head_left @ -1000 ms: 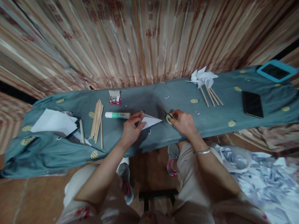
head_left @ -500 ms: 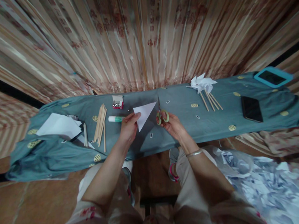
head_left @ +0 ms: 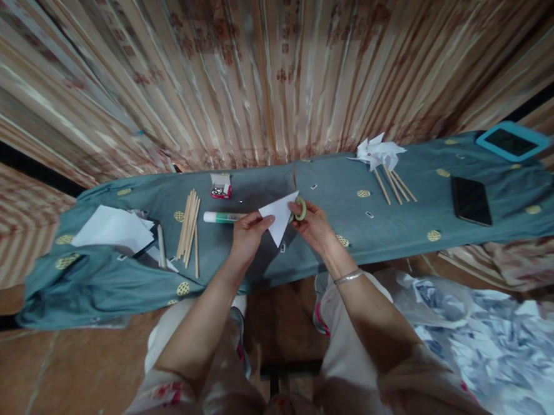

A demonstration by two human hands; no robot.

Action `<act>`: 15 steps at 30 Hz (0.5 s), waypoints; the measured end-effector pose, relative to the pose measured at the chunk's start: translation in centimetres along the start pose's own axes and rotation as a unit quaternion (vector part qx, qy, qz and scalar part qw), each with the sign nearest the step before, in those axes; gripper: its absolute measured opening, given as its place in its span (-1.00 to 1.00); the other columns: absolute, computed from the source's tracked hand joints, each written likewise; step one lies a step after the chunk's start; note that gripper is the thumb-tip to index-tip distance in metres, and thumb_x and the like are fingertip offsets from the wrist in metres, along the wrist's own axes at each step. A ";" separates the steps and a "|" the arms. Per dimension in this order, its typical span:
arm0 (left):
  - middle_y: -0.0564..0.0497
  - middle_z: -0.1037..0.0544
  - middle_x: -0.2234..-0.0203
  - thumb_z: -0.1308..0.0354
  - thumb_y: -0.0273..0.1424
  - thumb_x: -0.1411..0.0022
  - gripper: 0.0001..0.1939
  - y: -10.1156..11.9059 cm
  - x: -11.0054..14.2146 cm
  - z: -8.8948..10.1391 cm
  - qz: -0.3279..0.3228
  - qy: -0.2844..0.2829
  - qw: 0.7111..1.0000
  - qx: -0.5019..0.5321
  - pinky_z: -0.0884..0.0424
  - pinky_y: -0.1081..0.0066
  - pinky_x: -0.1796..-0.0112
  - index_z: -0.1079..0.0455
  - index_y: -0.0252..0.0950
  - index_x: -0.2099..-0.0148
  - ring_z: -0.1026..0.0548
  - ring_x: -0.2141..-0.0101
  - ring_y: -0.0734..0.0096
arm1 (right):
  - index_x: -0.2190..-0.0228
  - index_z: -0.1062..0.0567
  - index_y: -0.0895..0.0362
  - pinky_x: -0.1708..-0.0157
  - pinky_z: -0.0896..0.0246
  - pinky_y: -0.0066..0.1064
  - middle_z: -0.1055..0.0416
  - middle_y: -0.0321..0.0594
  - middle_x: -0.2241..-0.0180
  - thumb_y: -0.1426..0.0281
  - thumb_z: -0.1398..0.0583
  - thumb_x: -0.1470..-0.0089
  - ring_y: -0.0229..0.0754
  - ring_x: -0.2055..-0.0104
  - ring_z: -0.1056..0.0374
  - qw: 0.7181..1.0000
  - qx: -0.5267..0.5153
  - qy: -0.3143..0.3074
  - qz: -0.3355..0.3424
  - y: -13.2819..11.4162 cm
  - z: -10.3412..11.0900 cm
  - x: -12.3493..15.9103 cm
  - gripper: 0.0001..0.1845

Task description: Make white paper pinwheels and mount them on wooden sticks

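Since half a second ago, your right hand [head_left: 314, 228] has brought the scissors [head_left: 299, 207] in against the white paper triangle [head_left: 280, 215], so the green handles now sit partly behind the paper's right corner instead of beside it. Your left hand [head_left: 247, 235] pinches the triangle at its left edge between thumb and fingers, lifting it just above the teal cloth [head_left: 400, 225] at the middle of the bench. Your right hand's fingers are curled closed through the scissor handles; whether the blades stand open cannot be told, as the paper hides them. Behind your left hand lies a glue stick [head_left: 224, 217], with a bundle of wooden sticks [head_left: 189, 228] to its left and a small red box [head_left: 221, 187] beyond. To the right lie white paper pinwheels [head_left: 377, 152] and a black phone [head_left: 470, 200].
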State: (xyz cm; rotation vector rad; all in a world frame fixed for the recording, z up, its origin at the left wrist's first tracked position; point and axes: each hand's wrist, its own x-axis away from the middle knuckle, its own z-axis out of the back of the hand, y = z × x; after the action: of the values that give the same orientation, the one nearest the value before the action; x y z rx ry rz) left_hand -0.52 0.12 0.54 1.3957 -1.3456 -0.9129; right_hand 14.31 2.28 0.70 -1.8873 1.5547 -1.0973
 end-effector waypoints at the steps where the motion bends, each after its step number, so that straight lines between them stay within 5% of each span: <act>1: 0.07 -0.57 0.57 -0.49 -0.27 0.22 -0.71 0.0 0.1 0.1 0.006 -0.002 1.000 0.002 -0.41 0.39 0.33 -0.53 -0.31 0.47 -0.49 0.48 0.41 | 0.51 -0.52 0.09 0.66 -0.15 -0.57 -0.44 -0.45 0.58 0.32 -0.53 0.48 -0.41 0.58 -0.25 1.000 -0.001 0.002 -0.002 0.0 0.0 0.0 -0.59; 5: -0.03 -0.63 0.46 -0.48 -0.07 0.23 -0.54 0.5 0.5 0.4 0.034 -0.017 0.999 0.028 -0.46 0.33 0.29 -0.55 -0.31 0.37 -0.57 0.39 0.27 | 0.51 -0.52 0.09 0.68 -0.14 -0.58 -0.45 -0.44 0.58 0.31 -0.53 0.47 -0.42 0.59 -0.26 1.000 0.000 -0.003 -0.002 0.0 0.0 0.0 -0.59; 9: -0.16 -0.64 0.37 -0.26 0.18 0.05 -0.38 0.8 0.3 0.8 0.038 -0.024 0.998 0.052 -0.47 0.26 0.25 -0.54 -0.33 0.32 -0.60 0.26 0.12 | 0.46 -0.55 0.06 0.68 -0.15 -0.58 -0.49 -0.41 0.55 0.22 -0.52 0.40 -0.39 0.56 -0.33 1.000 0.018 -0.025 0.004 0.0 0.1 0.0 -0.59; 15: 0.05 -0.57 0.47 -0.44 -0.20 0.18 -0.63 0.2 -0.5 1.6 -0.058 0.042 0.996 -0.059 -0.41 0.39 0.34 -0.51 -0.27 0.33 -0.50 0.42 0.36 | 0.38 -0.56 0.07 0.63 -0.21 -0.55 -0.51 -0.35 0.51 -0.01 -0.45 0.31 -0.33 0.51 -0.38 0.997 0.042 -0.059 0.005 -0.1 0.2 0.1 -0.49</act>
State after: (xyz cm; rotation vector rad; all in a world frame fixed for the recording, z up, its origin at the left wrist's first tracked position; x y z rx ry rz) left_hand -2.12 0.38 0.22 1.4162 -1.1401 -0.9821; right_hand 14.58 2.14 0.70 -1.8521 1.4296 -1.0114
